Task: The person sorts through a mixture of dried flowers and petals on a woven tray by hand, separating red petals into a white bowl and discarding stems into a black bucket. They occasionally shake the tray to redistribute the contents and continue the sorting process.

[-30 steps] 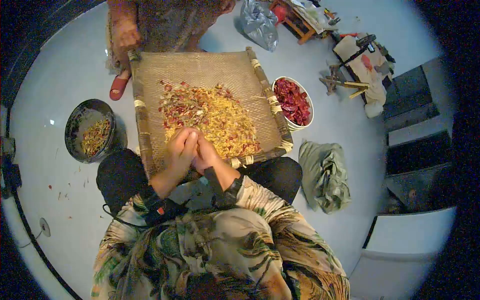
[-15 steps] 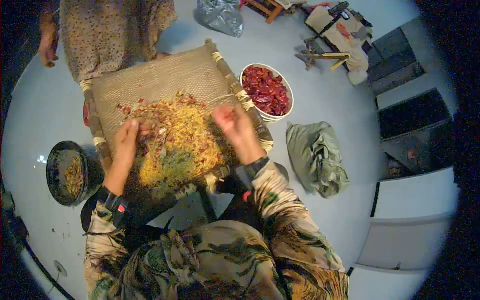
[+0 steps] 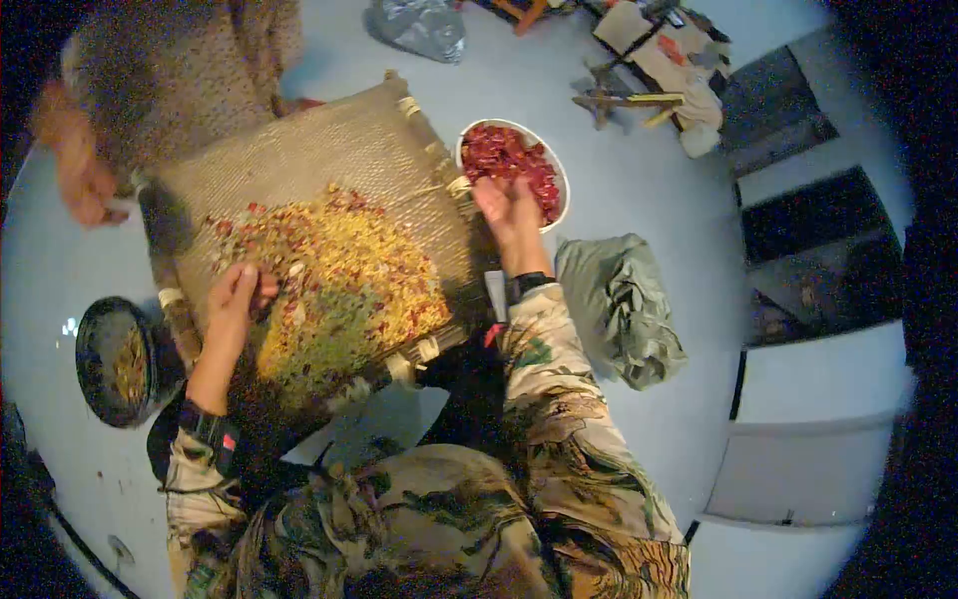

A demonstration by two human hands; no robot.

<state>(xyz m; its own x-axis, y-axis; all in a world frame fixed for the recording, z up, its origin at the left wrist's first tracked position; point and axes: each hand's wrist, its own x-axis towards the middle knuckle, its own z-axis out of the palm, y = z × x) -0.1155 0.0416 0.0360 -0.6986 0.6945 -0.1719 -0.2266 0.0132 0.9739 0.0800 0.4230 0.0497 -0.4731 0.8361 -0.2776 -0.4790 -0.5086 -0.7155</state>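
A woven stool seat [image 3: 319,140] with a wooden frame stands before me, and yellow chili seeds [image 3: 349,235] with red flakes and a greenish patch are spread over it. Above the left side of this pile is my left hand [image 3: 235,295], thumb and fingers pressed together; anything between them is too small to name. My right hand [image 3: 512,215] is at the near rim of a white bucket [image 3: 566,200], fingers stretched and apart. Dried red chili pieces [image 3: 519,155] fill the bucket. I see nothing held in the right hand.
A black pan [image 3: 115,364] with some yellowish bits sits on the floor at left. To the right lies a green-grey sack [image 3: 624,309]. Another person's hand [image 3: 90,190] hangs by the far left corner of the seat. A grey plastic bag [image 3: 419,28] lies farther back.
My right hand has moved from above the seed pile outward to the bucket. My left hand stays over the pile's left side. The other person's hand has come nearer the seat.
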